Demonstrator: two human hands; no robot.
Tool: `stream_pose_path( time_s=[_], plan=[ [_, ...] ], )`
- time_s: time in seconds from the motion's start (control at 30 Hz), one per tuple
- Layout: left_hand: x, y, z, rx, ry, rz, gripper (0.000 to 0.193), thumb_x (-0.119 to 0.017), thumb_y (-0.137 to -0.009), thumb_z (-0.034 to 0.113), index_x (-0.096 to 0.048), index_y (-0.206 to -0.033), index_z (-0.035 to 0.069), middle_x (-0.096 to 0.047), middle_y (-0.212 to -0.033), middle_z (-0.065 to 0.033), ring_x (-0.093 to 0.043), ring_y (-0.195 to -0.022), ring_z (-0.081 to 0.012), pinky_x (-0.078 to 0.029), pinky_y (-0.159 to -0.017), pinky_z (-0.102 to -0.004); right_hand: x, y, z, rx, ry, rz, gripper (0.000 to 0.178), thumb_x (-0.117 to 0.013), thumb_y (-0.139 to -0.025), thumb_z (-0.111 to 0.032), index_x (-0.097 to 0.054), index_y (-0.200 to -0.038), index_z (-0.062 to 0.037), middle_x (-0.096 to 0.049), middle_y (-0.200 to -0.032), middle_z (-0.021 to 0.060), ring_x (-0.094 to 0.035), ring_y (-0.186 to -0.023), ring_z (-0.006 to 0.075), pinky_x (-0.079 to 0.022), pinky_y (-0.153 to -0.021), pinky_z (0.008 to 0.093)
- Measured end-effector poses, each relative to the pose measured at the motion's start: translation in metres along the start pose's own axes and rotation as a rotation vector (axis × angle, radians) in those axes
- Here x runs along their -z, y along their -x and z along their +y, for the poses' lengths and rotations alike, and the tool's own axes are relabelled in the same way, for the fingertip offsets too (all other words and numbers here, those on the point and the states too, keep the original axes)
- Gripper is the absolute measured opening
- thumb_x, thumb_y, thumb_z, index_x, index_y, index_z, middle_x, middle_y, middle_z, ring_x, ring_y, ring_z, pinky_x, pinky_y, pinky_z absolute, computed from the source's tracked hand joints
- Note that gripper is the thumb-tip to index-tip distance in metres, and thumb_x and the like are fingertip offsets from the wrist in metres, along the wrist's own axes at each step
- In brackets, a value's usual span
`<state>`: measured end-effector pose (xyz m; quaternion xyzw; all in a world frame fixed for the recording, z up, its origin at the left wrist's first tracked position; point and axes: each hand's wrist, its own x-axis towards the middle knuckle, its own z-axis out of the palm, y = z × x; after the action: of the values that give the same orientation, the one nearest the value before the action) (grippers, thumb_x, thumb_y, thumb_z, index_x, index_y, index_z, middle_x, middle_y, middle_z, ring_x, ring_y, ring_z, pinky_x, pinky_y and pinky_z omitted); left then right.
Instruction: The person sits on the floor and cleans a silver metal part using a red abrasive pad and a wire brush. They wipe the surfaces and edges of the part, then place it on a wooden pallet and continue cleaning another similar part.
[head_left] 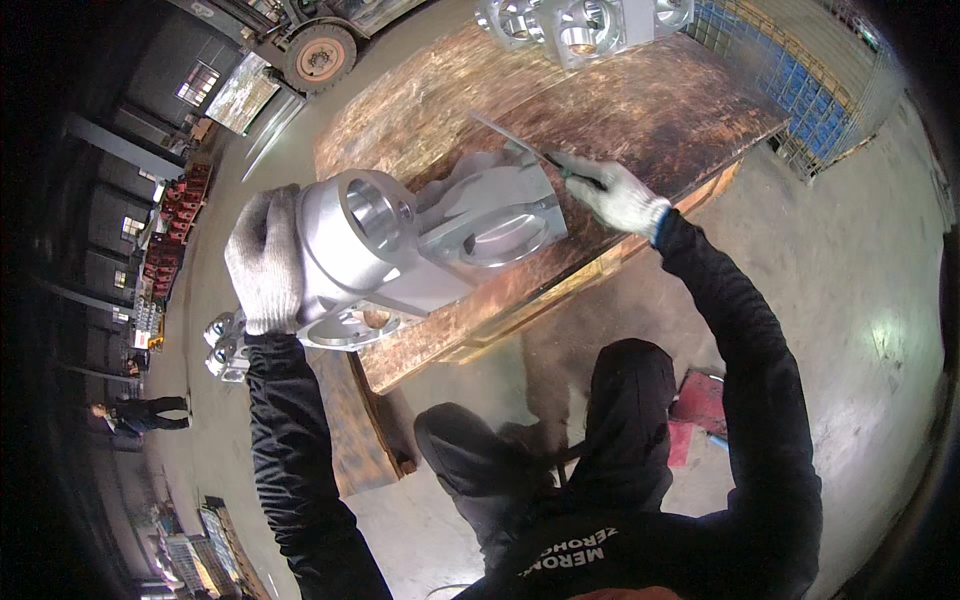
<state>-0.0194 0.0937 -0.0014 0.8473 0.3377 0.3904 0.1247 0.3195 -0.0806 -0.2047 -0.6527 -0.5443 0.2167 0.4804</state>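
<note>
A large silver machined metal casting (430, 268) lies on a worn wooden table (450, 95). It has a round bored end at the left and a squarer end with an oval opening at the right. My left hand (265, 262), in a whitish knit glove, grips the casting's rounded left end, its fingers bent over the top. My right hand (622, 197), in a similar glove, is closed round the dark handle of a file (510, 135). The file's long thin blade points up and left, over the casting's far right edge. Whether it touches the metal I cannot tell.
More silver castings (590, 28) stand at the table's far edge. A wire mesh cage (800, 80) with blue inside is at the far right. Smaller metal parts (228, 345) sit left of the casting. Red objects (698, 405) lie by my right knee. A person (140, 413) is far left.
</note>
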Motion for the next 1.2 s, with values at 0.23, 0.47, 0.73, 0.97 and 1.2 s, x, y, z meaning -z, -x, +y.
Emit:
stream_pose_path(
  time_s=[0.23, 0.47, 0.73, 0.97, 1.2],
  plan=[
    [-0.008, -0.005, -0.001, 0.06, 0.123, -0.01, 0.03, -0.059, -0.103, 0.02, -0.073, -0.113, -0.005, -0.076, -0.103, -0.0142, -0.068, -0.097, -0.0172, -0.051, -0.093, -0.0324, -0.014, -0.02, 0.03, 0.013, 0.044, 0.056, 0.047, -0.061, -0.101, -0.018, -0.055, -0.146, -0.0051, -0.066, -0.129, 0.0277, -0.07, -0.117, 0.0327, -0.052, -0.101, 0.0365],
    [-0.001, -0.001, -0.001, 0.051, 0.123, 0.037, 0.027, -0.06, -0.101, 0.017, -0.072, -0.11, -0.005, -0.076, -0.102, -0.016, -0.069, -0.094, -0.0184, -0.052, -0.091, -0.0327, -0.027, -0.011, 0.037, 0.066, 0.084, 0.122, 0.044, -0.059, -0.102, -0.018, -0.057, -0.145, -0.0072, -0.064, -0.131, 0.0273, -0.065, -0.122, 0.0389, -0.053, -0.1, 0.0398],
    [0.006, 0.025, 0.014, -0.043, 0.077, 0.095, 0.019, -0.058, -0.096, 0.008, -0.072, -0.104, -0.003, -0.073, -0.097, -0.0181, -0.071, -0.09, -0.0241, -0.054, -0.087, -0.0349, 0.036, -0.023, -0.031, -0.36, -0.385, -0.264, 0.045, -0.054, -0.108, -0.024, -0.053, -0.151, -0.0118, -0.057, -0.068, -0.0028, -0.047, -0.047, 0.0053, -0.039, -0.04, 0.023],
    [0.002, 0.069, 0.033, -0.208, 0.107, 0.19, 0.021, -0.056, -0.091, 0.007, -0.07, -0.104, -0.003, -0.07, -0.096, -0.0193, -0.07, -0.089, -0.0329, -0.055, -0.086, -0.0387, 0.017, -0.005, -0.059, -0.039, 0.496, -0.005, 0.042, -0.055, -0.1, -0.026, -0.063, -0.141, -0.0226, -0.067, -0.087, 0.0275, -0.068, -0.078, 0.0425, -0.054, -0.07, 0.0476],
    [0.01, 0.122, 0.047, -0.293, -0.069, 0.277, 0.024, -0.06, -0.084, 0.01, -0.073, -0.103, 0.002, -0.072, -0.109, -0.0183, -0.068, -0.103, -0.0366, -0.052, -0.094, -0.0434, -0.002, 0.051, -0.097, 0.132, 0.698, 0.155, 0.033, -0.059, -0.098, -0.028, -0.069, -0.128, -0.0186, -0.069, -0.079, 0.0196, -0.069, -0.073, 0.0413, -0.053, -0.065, 0.0529]
  ],
)
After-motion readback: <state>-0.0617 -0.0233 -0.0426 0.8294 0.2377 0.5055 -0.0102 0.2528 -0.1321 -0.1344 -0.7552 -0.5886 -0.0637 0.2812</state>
